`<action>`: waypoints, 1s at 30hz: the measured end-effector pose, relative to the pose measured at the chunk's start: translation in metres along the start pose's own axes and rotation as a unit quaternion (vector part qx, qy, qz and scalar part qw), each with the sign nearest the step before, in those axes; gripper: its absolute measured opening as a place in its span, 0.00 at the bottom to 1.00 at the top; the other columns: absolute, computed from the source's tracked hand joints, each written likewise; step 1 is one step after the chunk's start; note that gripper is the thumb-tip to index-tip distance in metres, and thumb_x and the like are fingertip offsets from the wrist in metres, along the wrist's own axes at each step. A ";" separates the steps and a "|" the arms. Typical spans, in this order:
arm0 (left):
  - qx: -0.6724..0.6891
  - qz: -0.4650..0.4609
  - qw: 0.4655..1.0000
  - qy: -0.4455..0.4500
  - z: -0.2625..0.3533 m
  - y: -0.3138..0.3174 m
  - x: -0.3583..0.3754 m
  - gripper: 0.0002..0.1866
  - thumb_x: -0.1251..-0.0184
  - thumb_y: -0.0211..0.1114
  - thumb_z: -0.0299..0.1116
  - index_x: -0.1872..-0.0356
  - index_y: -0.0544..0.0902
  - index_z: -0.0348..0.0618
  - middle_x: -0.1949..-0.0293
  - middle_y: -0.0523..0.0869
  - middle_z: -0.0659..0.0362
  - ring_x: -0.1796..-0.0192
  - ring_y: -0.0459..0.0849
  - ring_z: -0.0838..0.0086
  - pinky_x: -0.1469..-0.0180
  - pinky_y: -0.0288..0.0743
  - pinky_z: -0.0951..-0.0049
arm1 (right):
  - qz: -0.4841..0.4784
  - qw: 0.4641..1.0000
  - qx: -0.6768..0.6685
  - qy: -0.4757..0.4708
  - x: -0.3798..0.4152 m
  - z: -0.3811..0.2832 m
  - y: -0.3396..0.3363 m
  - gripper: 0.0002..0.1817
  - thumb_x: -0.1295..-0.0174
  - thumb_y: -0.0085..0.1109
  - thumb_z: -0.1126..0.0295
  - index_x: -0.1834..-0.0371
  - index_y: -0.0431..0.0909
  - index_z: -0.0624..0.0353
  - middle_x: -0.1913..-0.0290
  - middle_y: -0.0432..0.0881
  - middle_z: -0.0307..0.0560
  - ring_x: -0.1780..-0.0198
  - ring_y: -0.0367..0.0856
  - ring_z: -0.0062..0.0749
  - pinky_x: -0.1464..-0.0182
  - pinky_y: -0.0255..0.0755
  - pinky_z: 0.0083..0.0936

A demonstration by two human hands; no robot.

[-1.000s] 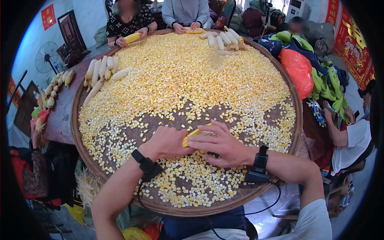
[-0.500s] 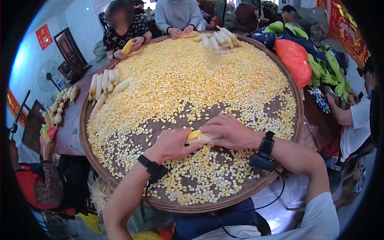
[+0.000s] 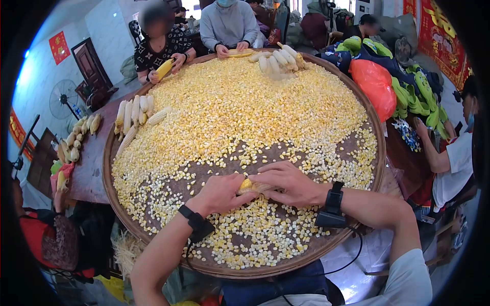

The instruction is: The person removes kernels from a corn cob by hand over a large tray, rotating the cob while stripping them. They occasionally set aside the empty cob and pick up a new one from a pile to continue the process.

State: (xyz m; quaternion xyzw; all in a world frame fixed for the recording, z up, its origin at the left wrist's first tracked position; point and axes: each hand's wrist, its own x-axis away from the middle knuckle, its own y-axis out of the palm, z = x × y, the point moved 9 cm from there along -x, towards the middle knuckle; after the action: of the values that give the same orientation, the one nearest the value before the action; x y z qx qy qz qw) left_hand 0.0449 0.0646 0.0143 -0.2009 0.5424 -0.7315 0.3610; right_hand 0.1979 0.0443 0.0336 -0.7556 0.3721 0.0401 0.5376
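Note:
Both of my hands grip one partly stripped corn cob [image 3: 248, 186] low over the near part of a wide round tray [image 3: 113, 206]. My left hand [image 3: 218, 193] is closed around its left end. Fingers of my right hand [image 3: 292, 184] wrap over the right end, hiding much of the cob. Some yellow kernels still show on it between the hands. Loose yellow and white corn kernels [image 3: 229, 107] cover much of the tray, heaped thickest toward the far side and scattered thinly around my hands.
Stripped cobs [image 3: 133, 113] lie at the tray's left edge, with more cobs [image 3: 279, 60] at the far edge. Two people across hold corn. A red plastic bag [image 3: 373, 87] and green-and-blue items [image 3: 416, 94] sit to the right. Unshelled corn [image 3: 76, 133] lies on the left table.
The view has tilted slightly, so the scene sits a little lower. My right hand has shifted its hold on the cob and sits closer to my left hand.

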 end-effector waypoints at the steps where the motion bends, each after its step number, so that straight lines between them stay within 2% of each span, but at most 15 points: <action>1: 0.002 0.005 1.000 0.004 -0.001 0.001 0.001 0.33 0.21 0.62 0.67 0.52 0.84 0.40 0.59 0.91 0.46 0.55 0.92 0.46 0.54 0.84 0.48 | 0.000 1.000 -0.001 -0.001 0.000 0.001 0.001 0.31 0.27 0.71 0.64 0.20 0.78 0.44 0.32 0.86 0.41 0.27 0.79 0.42 0.25 0.68 0.44; 4: -0.008 -0.003 1.000 -0.003 -0.006 0.007 0.000 0.33 0.21 0.61 0.68 0.51 0.84 0.41 0.58 0.91 0.45 0.55 0.92 0.45 0.54 0.84 0.46 | 0.006 1.000 0.022 -0.011 -0.001 -0.002 0.002 0.32 0.31 0.75 0.71 0.22 0.80 0.46 0.30 0.86 0.36 0.28 0.80 0.40 0.28 0.71 0.41; 7: 0.000 -0.009 1.000 0.001 -0.003 0.006 0.000 0.34 0.21 0.61 0.68 0.53 0.83 0.40 0.57 0.92 0.44 0.56 0.92 0.44 0.54 0.84 0.45 | 0.001 0.999 0.039 -0.023 -0.002 -0.005 0.001 0.31 0.31 0.75 0.70 0.23 0.81 0.45 0.30 0.86 0.36 0.28 0.81 0.39 0.29 0.72 0.40; 10: 0.004 -0.020 1.000 -0.001 -0.007 0.010 0.000 0.34 0.20 0.60 0.68 0.54 0.82 0.39 0.58 0.91 0.43 0.56 0.92 0.42 0.54 0.84 0.45 | 0.002 1.000 0.018 -0.009 -0.002 -0.005 0.001 0.28 0.26 0.70 0.68 0.22 0.80 0.43 0.33 0.87 0.37 0.28 0.80 0.39 0.27 0.68 0.42; 16: 0.000 -0.030 1.000 0.002 -0.008 0.010 0.000 0.34 0.19 0.59 0.67 0.56 0.81 0.39 0.59 0.91 0.42 0.57 0.91 0.41 0.54 0.83 0.44 | 0.014 1.000 -0.008 -0.003 -0.001 -0.002 0.001 0.26 0.28 0.73 0.68 0.27 0.84 0.44 0.38 0.89 0.37 0.32 0.83 0.36 0.31 0.69 0.41; 19: 0.000 -0.024 1.000 0.007 -0.007 0.010 0.000 0.34 0.19 0.59 0.67 0.58 0.80 0.39 0.60 0.91 0.42 0.58 0.91 0.41 0.54 0.83 0.43 | 0.008 1.000 -0.008 -0.002 -0.001 -0.003 0.000 0.28 0.28 0.72 0.70 0.25 0.83 0.45 0.38 0.88 0.38 0.33 0.83 0.36 0.31 0.69 0.40; 25: 0.033 -0.016 0.999 0.011 -0.010 0.016 -0.003 0.33 0.19 0.59 0.66 0.49 0.85 0.41 0.58 0.92 0.43 0.56 0.91 0.41 0.53 0.84 0.43 | 0.017 0.997 0.062 -0.053 -0.009 -0.025 -0.003 0.31 0.30 0.70 0.73 0.22 0.79 0.46 0.31 0.86 0.38 0.29 0.81 0.39 0.27 0.68 0.40; 28: 0.042 -0.035 0.998 0.014 -0.011 0.020 -0.005 0.31 0.19 0.60 0.64 0.42 0.86 0.44 0.55 0.92 0.43 0.54 0.92 0.42 0.51 0.85 0.44 | -0.016 0.998 0.059 -0.020 -0.006 -0.017 0.004 0.32 0.33 0.73 0.75 0.23 0.81 0.48 0.29 0.86 0.38 0.26 0.80 0.41 0.28 0.71 0.40; 30: 0.048 -0.041 0.998 0.002 -0.012 0.018 -0.003 0.29 0.19 0.61 0.63 0.42 0.86 0.46 0.54 0.93 0.44 0.53 0.92 0.42 0.50 0.85 0.44 | -0.003 0.999 0.030 -0.025 -0.006 -0.011 0.005 0.31 0.31 0.72 0.73 0.24 0.81 0.49 0.29 0.86 0.39 0.26 0.79 0.42 0.28 0.71 0.41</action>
State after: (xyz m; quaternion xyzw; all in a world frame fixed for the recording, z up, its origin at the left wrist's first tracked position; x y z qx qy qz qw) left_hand 0.0439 0.0717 -0.0064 -0.2037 0.4990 -0.7711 0.3390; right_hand 0.1869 0.0377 0.0374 -0.7391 0.3574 0.0465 0.5690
